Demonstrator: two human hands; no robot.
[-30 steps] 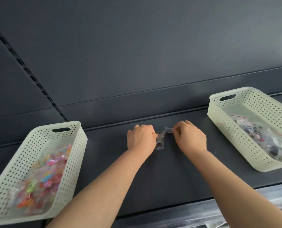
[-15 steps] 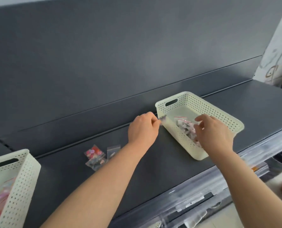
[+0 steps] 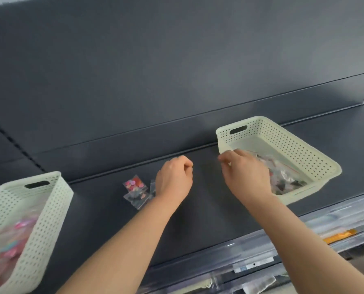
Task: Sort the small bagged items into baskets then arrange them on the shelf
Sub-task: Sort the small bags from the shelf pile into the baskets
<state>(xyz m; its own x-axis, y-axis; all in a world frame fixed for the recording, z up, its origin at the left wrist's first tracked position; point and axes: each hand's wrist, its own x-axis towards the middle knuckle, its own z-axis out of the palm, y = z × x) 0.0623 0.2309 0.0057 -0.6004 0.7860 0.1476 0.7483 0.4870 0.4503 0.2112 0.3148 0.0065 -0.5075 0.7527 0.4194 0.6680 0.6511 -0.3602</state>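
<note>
1. Your left grip [image 3: 173,179] is curled into a loose fist at mid-frame and no bag shows in it. Your right grip [image 3: 246,177] hangs over the near-left corner of the right basket [image 3: 325,164] with bent fingers, and I cannot tell whether it pinches a bag
2. The loose bags [image 3: 135,189] lie overlapping on the shelf [image 3: 208,209], just left of your left wrist. More bags sit in the right basket, and coloured ones sit in the left basket [image 3: 47,209] at lower left
3. The film looks slippery to me, so a careless pinch may lift two overlapped bags at once and put one in the wrong basket
4. Your left wrist is just beside that pile, and a sideways sweep could scatter it
5. If your right grip snags the rim, the light basket may slide. Its near corner already sits close to the shelf's front edge [image 3: 251,251], at lower right
6. Open shelf lies between your hands and below them in the frame. The back panel [image 3: 177,71] closes off the top, and the left basket is cut off by the frame, so I cannot judge its margin
</note>
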